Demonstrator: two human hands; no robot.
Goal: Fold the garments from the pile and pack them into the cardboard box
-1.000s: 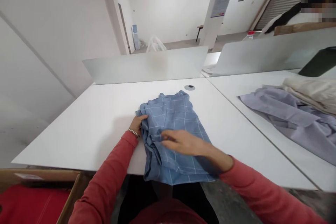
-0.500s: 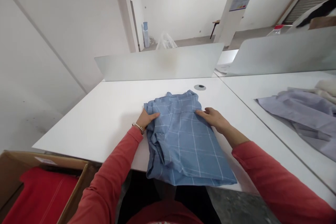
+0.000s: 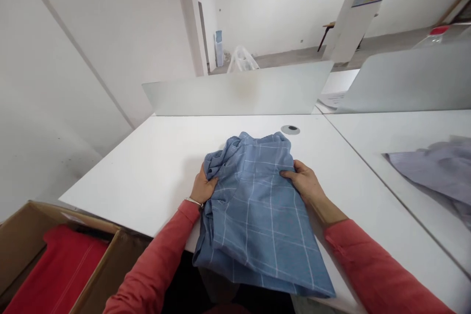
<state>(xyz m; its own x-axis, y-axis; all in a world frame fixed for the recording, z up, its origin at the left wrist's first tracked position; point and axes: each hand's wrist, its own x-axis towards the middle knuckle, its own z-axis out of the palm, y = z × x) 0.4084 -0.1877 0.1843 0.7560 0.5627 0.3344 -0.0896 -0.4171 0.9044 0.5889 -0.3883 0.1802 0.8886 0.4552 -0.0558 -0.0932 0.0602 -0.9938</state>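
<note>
A blue garment with a white windowpane check (image 3: 263, 206) lies bunched and partly folded on the white table (image 3: 172, 147), its lower edge hanging over the front. My left hand (image 3: 204, 185) grips its left side, the thumb on top and the other fingers hidden behind the cloth. On the opposite side my right hand (image 3: 302, 179) pinches the edge between thumb and fingers. Small dark buttons show in the folds near my left hand.
An open cardboard box (image 3: 106, 270) with red cloth (image 3: 62, 267) inside stands at the lower left. A frosted divider (image 3: 206, 95) runs along the table's back edge. Lavender cloth (image 3: 437, 169) lies on the adjoining table. A round cable grommet (image 3: 290, 129) sits behind the garment.
Both hands have drawn the garment slightly toward me, and its lower edge hangs further down. The folds by my left hand have shifted and now show buttons. The camera view has turned a little left.
</note>
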